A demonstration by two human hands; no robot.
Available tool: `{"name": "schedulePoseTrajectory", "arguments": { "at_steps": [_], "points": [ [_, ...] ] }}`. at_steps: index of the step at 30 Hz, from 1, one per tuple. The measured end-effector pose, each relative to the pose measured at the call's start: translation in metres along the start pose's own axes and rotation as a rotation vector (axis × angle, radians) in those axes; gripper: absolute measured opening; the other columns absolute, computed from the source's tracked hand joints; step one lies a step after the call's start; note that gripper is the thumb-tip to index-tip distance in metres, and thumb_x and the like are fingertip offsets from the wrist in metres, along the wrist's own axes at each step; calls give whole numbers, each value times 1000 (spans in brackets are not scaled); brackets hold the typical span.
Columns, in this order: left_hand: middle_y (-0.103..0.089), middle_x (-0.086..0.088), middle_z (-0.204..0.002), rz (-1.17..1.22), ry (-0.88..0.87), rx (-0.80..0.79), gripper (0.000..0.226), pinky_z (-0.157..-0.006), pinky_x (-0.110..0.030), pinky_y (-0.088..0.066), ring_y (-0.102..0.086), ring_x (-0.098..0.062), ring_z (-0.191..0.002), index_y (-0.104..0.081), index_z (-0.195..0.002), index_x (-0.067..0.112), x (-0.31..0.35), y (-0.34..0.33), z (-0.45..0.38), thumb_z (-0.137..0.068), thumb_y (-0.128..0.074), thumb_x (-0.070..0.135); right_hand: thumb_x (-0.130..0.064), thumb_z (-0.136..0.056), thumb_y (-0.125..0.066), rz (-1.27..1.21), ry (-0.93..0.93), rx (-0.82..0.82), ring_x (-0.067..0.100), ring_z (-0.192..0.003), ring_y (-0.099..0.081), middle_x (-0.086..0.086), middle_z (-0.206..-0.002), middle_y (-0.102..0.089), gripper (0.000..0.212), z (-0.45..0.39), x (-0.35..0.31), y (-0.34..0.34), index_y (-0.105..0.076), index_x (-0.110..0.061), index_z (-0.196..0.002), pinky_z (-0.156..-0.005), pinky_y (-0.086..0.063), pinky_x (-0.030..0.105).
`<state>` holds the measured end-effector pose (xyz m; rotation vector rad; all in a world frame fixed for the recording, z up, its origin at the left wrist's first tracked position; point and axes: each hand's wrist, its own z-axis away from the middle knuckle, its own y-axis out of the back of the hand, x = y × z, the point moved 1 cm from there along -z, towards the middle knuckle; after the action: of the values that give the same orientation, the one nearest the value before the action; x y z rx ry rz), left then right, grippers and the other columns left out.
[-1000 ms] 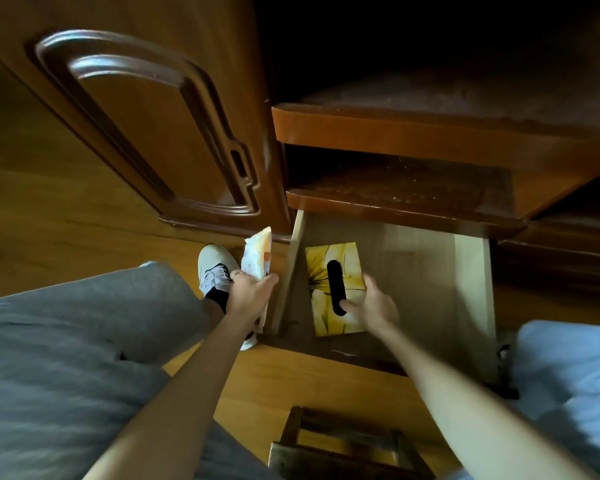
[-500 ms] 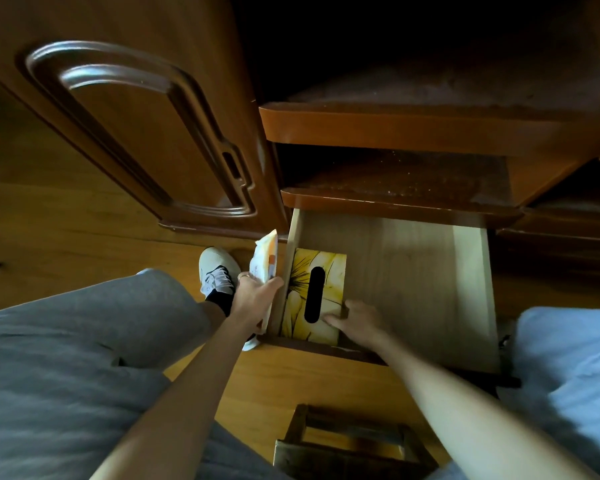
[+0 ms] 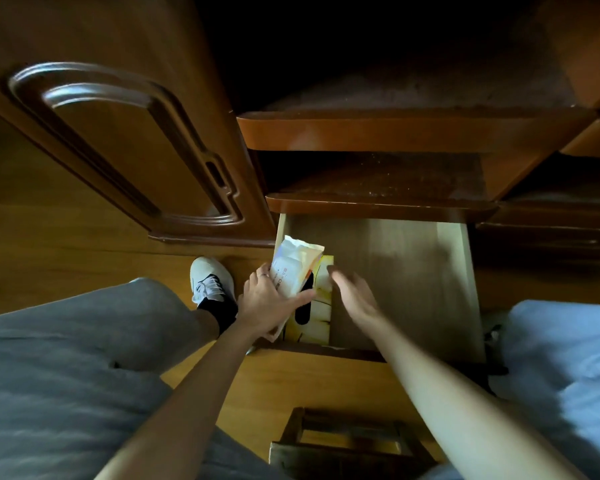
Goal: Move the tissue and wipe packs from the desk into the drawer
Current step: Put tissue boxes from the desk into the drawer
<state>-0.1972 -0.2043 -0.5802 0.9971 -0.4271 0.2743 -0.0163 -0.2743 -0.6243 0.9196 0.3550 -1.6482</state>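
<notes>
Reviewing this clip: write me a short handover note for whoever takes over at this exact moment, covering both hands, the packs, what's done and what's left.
Left hand: holds the white wipe pack tilted over the drawer's left side, above the tissue pack.
Right hand: open, empty, hovering just right of the packs.
Yellow tissue pack: inside the drawer, against its left wall.
Done: tissue pack stowed.
Left: release the wipe pack in the drawer. The desk top is out of view, so further packs cannot be ruled out.

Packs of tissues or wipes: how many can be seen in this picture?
2. The yellow tissue pack lies in the open drawer, against its left wall. The white wipe pack is held by the left hand just over it. Others may be out of view.
</notes>
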Motion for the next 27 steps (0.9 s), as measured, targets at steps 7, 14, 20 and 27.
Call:
{"name": "schedulePoseTrajectory", "arguments": {
  "at_steps": [7,14,20,27],
  "points": [
    [-60,16,-103,247,-201,-15,33,-56,-7,-49,-64,1,-84,-52,-130,22,45,-22,5,-103,-48,41,-38,-94,-73,-291,196,-194,9,-104,-72,-8,-113,-75,36,26,-2,28,-62,-30,-128,-75,-61,25],
    [-58,1,-134,-152,-242,15,37,-95,-35,-50,-56,-21,-121,-56,-135,25,48,-43,-4,-99,-54,32,-24,-101,-63,-143,95,243,21,-108,-67,1,-116,-67,28,19,35,123,-57,-17,-128,-72,-57,29],
    [-27,-1,-160,-418,-187,-302,59,-110,-45,-35,-26,-25,-147,-35,-154,20,29,-65,-2,-101,-51,40,-18,-106,-53,39,-168,254,30,-116,-61,13,-133,-60,35,0,62,110,-49,-11,-140,-82,-57,39],
    [-27,-1,-155,-481,-233,-183,55,-108,-47,-40,-31,-25,-142,-39,-148,22,43,-78,-7,-98,-55,38,-25,-85,-82,770,-165,455,34,-145,-39,17,-162,-31,105,-7,77,117,-10,-9,-160,-108,-44,44]
  ]
}}
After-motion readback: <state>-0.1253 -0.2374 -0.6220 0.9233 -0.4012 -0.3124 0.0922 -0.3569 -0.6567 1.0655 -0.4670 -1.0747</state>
